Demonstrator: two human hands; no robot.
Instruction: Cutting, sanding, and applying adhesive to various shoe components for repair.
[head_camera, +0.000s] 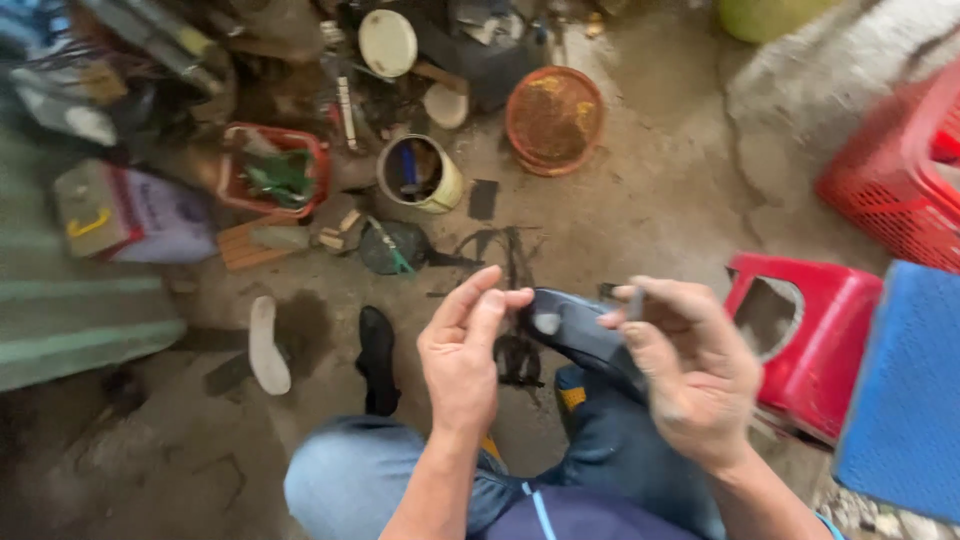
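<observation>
Floor: rough concrete floor (640, 190) is lying under everything, dusty and stained; the person is sitting low, knees in jeans at the near edge.
Left hand: left hand (462, 352) is hovering just left of the shoe's toe, thumb and forefinger pinched together, apparently on nothing.
Right hand: right hand (690, 375) is curling around the rear of the shoe, fingers closed, something small and blurred pinched at the fingertips; I cannot tell what.
Shoe: dark shoe (580, 335) is resting over the person's knee, toe pointing left, between the two hands.
Handling: it is looking light, with a smooth, possibly slippery upper and a stiffer sole; gripping across the heel and sole edge seems safest.
Nearby: pale insole (267, 347) and black shoe (378, 358) are lying on the floor to the left; red stool (805, 335) is standing to the right.
Farther: yellow bucket (420, 174), orange bowl (554, 119) and red basket (275, 170) are sitting among clutter.
</observation>
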